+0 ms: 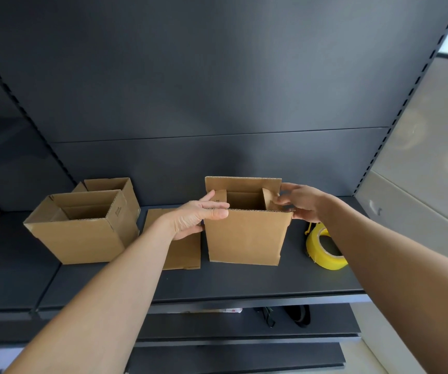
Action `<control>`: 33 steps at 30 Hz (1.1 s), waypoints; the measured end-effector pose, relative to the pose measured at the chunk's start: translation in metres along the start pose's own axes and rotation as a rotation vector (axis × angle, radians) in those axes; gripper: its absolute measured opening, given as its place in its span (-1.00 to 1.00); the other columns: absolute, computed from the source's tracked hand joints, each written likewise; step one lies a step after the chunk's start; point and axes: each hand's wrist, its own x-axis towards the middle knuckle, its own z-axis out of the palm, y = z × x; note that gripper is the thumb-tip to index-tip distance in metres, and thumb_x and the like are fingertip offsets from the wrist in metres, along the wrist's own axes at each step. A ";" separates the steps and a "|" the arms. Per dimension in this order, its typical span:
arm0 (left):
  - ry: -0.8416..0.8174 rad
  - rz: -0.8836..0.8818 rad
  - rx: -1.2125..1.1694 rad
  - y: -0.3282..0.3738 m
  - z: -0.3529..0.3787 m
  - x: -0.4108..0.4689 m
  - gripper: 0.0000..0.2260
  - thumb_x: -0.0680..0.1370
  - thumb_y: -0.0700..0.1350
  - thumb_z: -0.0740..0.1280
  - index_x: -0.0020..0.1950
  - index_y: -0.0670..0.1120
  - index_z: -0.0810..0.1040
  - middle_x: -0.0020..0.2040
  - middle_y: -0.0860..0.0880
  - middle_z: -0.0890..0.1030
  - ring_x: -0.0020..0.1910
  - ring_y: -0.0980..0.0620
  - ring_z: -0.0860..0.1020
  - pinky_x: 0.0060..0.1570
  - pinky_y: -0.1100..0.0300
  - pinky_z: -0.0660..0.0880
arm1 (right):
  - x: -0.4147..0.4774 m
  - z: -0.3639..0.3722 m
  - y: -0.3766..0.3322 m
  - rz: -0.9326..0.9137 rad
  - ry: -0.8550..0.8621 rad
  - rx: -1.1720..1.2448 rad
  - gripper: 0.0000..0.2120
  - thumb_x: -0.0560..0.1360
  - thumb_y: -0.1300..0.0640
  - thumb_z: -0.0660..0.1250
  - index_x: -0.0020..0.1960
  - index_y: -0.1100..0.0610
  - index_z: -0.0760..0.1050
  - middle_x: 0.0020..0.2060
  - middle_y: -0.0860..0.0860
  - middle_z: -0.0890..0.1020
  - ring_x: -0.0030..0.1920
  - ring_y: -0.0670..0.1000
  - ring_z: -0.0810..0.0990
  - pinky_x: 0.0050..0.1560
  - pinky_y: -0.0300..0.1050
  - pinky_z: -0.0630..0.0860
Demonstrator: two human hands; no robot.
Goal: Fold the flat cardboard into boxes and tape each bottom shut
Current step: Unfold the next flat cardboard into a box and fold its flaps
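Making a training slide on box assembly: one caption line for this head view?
Both hands, left and right, hold a half-opened box upright on the shelf, yellow tape alongside.

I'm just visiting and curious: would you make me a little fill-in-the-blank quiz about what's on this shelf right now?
1. The roll of tape is coloured ____.
2. Both the left hand and the right hand grip the top of a cardboard ____.
3. The number of finished boxes standing to the left, front box and back box, is ____.
4. The flat cardboard lies on the ____, under the left hand.

Missing words: yellow; box; two; shelf
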 end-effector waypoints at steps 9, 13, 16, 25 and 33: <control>-0.002 -0.002 0.027 0.001 0.001 0.000 -0.58 0.48 -0.01 0.37 0.34 -0.02 0.49 0.57 0.16 -0.03 0.55 -0.08 -0.05 0.44 -0.20 -0.07 | -0.009 -0.004 -0.013 0.081 -0.008 0.164 -0.59 0.50 0.13 0.36 0.31 0.04 0.38 0.21 0.20 0.45 0.19 0.22 0.51 0.17 0.05 0.54; -0.021 -0.010 0.035 0.003 0.001 -0.002 -0.64 0.45 -0.03 0.40 0.24 0.04 0.54 0.57 0.15 -0.04 0.55 -0.09 -0.05 0.45 -0.20 -0.07 | -0.011 -0.001 -0.017 0.081 0.007 0.113 -0.50 0.48 0.30 0.36 0.38 0.09 0.35 0.24 0.19 0.43 0.14 0.20 0.53 -0.04 0.01 0.61; 0.007 -0.002 0.046 0.004 0.002 -0.003 -0.67 0.48 -0.04 0.38 0.25 0.03 0.54 0.57 0.14 -0.02 0.54 -0.09 -0.02 0.45 -0.20 -0.03 | -0.016 0.002 -0.020 0.102 0.010 0.153 -0.54 0.49 0.13 0.38 0.35 0.03 0.34 0.26 0.23 0.43 0.10 0.25 0.57 -0.07 0.06 0.64; 0.139 0.036 0.026 0.003 0.006 -0.004 -0.74 0.45 0.01 0.43 0.11 0.01 0.63 0.53 0.14 0.18 0.50 -0.08 0.15 0.38 -0.20 0.16 | -0.014 0.004 -0.023 0.102 0.031 0.096 -0.30 0.41 -0.42 0.17 0.40 -0.02 0.28 0.29 0.16 0.40 0.21 0.22 0.49 0.12 0.11 0.57; 0.371 0.071 0.119 0.004 0.017 0.002 -0.65 0.48 -0.06 0.44 0.22 -0.14 0.54 0.37 0.09 0.39 0.17 0.01 0.42 -0.05 0.09 0.45 | -0.014 0.009 -0.023 0.094 0.076 0.051 -0.37 0.43 -0.36 0.22 0.38 -0.02 0.33 0.23 0.15 0.42 0.04 0.17 0.59 0.10 0.06 0.59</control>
